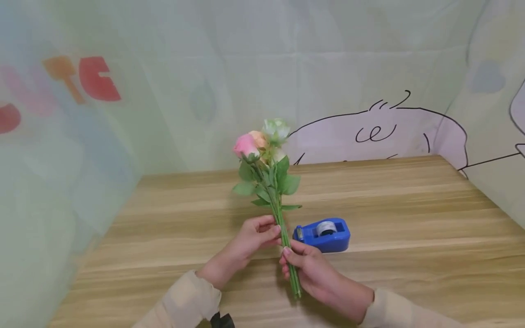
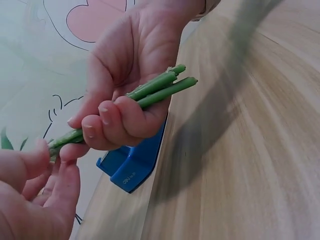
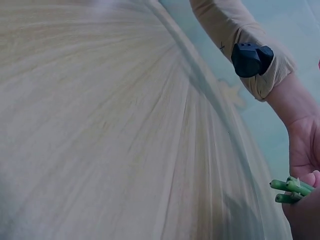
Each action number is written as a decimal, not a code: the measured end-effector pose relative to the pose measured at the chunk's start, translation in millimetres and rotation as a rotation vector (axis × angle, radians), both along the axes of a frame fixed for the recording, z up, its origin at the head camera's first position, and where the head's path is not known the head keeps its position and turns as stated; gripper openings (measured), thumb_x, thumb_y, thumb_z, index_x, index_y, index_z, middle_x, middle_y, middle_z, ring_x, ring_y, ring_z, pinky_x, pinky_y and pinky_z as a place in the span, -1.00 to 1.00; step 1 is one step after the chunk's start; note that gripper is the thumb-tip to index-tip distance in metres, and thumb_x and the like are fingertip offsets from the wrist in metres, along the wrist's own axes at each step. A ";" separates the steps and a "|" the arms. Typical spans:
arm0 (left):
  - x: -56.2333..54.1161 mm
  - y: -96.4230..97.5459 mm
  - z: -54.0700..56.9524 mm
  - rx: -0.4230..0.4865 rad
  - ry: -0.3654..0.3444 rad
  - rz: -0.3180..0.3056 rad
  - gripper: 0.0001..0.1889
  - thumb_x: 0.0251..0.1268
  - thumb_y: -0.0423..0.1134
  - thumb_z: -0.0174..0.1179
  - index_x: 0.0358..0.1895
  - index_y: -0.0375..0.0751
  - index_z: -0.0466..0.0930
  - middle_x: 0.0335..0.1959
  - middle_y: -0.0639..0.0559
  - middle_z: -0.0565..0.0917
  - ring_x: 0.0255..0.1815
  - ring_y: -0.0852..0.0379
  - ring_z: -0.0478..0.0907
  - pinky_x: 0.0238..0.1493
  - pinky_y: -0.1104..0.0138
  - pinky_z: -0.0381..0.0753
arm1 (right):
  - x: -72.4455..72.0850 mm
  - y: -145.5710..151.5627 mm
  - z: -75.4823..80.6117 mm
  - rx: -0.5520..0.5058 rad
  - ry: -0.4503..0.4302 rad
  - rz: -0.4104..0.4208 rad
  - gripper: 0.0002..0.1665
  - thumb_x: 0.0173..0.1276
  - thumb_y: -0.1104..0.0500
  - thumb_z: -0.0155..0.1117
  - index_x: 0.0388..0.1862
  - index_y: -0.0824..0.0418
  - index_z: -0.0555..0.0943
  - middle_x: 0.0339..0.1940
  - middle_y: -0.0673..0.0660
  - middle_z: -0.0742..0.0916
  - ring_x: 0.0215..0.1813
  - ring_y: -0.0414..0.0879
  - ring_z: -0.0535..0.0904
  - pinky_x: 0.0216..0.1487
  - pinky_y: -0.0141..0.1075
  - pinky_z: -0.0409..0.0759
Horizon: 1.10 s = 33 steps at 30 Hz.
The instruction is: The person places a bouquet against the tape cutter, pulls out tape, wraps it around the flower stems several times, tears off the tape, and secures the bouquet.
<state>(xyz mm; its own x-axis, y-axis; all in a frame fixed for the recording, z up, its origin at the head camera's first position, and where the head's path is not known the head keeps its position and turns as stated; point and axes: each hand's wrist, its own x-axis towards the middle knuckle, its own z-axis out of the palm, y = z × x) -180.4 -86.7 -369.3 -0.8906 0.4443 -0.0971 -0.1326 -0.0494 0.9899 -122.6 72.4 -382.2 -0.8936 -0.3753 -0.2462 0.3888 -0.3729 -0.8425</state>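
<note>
A small bunch of artificial flowers [image 1: 272, 182] leans upright over the table, with pink, peach and pale green-white blooms and green leaves. My left hand [image 1: 252, 237] pinches the bundled stems below the leaves, thumb against the near side. Lower down, my right hand [image 1: 313, 269] grips the same bundle with curled fingers. In the left wrist view the cut stem ends [image 2: 165, 87] poke out past the right hand's fingers. The right wrist view catches those green stem ends [image 3: 287, 186] at its right edge; the blooms are out of that frame.
A blue tape dispenser [image 1: 336, 243] with a roll of clear tape [image 1: 326, 228] stands just right of the stems, behind the right hand. The wood-grain table [image 1: 410, 218] meets a printed cloth backdrop [image 1: 184, 91] at the back and sides.
</note>
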 end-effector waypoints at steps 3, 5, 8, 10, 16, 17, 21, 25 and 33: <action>-0.6 0.2 1.0 -0.009 -0.015 0.016 -0.61 0.27 -0.50 0.08 0.12 -0.64 0.32 -0.28 -0.08 0.65 -0.38 0.22 0.60 -0.04 0.26 0.59 | 0.1 1.2 1.4 -0.018 -0.006 0.001 -0.47 0.44 0.31 -0.04 0.35 0.43 0.20 -0.44 0.04 0.54 -0.44 -0.22 0.44 -0.35 -0.44 0.47; -0.4 1.5 0.8 -0.012 -0.027 0.038 -0.62 0.24 -0.51 0.11 0.09 -0.64 0.34 -0.33 -0.04 0.65 -0.41 0.22 0.60 -0.08 0.28 0.60 | 0.6 0.8 1.5 -0.024 -0.011 0.004 -0.48 0.44 0.31 -0.04 0.34 0.43 0.21 -0.44 0.04 0.53 -0.43 -0.22 0.44 -0.34 -0.44 0.47; 0.7 3.8 0.7 -0.020 -0.045 0.080 -0.67 0.22 -0.53 0.13 0.03 -0.64 0.39 -0.43 0.02 0.64 -0.47 0.24 0.59 -0.16 0.33 0.62 | 2.0 -0.6 1.0 -0.025 -0.015 0.007 -0.51 0.43 0.32 -0.03 0.30 0.44 0.25 -0.44 0.05 0.54 -0.42 -0.21 0.44 -0.33 -0.44 0.47; 2.0 5.2 1.9 -0.031 -0.056 0.111 -0.70 0.20 -0.54 0.14 -0.01 -0.64 0.42 -0.47 0.03 0.63 -0.50 0.24 0.59 -0.20 0.36 0.63 | 3.0 -2.0 0.5 -0.032 -0.017 0.010 -0.51 0.42 0.32 -0.03 0.30 0.45 0.26 -0.43 0.06 0.53 -0.41 -0.20 0.44 -0.32 -0.43 0.48; 6.0 5.6 7.4 -0.125 -0.030 0.165 -0.74 0.15 -0.55 0.16 -0.09 -0.61 0.46 -0.48 -0.03 0.61 -0.53 0.21 0.57 -0.25 0.33 0.63 | 4.6 -8.0 -2.3 -0.052 -0.035 0.010 -0.49 0.42 0.34 -0.04 0.30 0.47 0.23 -0.42 0.09 0.53 -0.35 -0.18 0.45 -0.26 -0.42 0.51; 6.6 4.9 7.4 -0.141 -0.024 0.168 -0.74 0.15 -0.54 0.17 -0.09 -0.61 0.46 -0.47 -0.05 0.61 -0.53 0.20 0.57 -0.25 0.32 0.63 | 4.4 -8.9 -3.1 -0.045 -0.035 0.013 -0.51 0.42 0.34 -0.04 0.29 0.49 0.24 -0.42 0.09 0.53 -0.35 -0.18 0.46 -0.25 -0.42 0.52; 7.4 0.2 6.1 -0.170 -0.021 0.189 -0.76 0.15 -0.55 0.16 -0.11 -0.61 0.47 -0.46 -0.08 0.61 -0.54 0.19 0.57 -0.27 0.30 0.64 | 2.4 -10.4 -6.0 0.027 0.014 0.064 -0.53 0.43 0.32 -0.04 0.25 0.53 0.27 -0.41 0.10 0.59 -0.34 -0.16 0.53 -0.17 -0.35 0.58; 5.9 -6.1 2.4 -0.188 -0.024 0.217 -0.75 0.14 -0.55 0.16 -0.11 -0.63 0.46 -0.46 -0.07 0.60 -0.52 0.21 0.56 -0.29 0.34 0.64 | -0.6 -8.5 -6.8 0.145 0.113 0.129 -0.55 0.42 0.27 0.02 0.17 0.56 0.35 -0.39 0.09 0.65 -0.29 -0.15 0.60 -0.06 -0.25 0.59; 1.5 -15.2 3.9 -0.237 -0.022 0.258 -0.75 0.12 -0.55 0.20 -0.13 -0.62 0.48 -0.40 -0.12 0.62 -0.45 0.22 0.54 -0.23 0.28 0.64 | 0.6 -10.0 -4.9 0.329 0.203 0.170 -0.61 0.32 0.28 0.18 0.04 0.54 0.49 -0.31 0.11 0.69 -0.35 -0.19 0.57 -0.28 -0.27 0.63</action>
<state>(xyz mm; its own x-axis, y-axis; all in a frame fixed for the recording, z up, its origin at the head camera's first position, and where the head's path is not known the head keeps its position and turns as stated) -179.0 -101.9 -365.4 -0.9672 0.1671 -0.1912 -0.1674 0.1466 0.9749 -121.9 62.4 -387.0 -0.8684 -0.4527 -0.2026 0.2351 -0.0161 -0.9718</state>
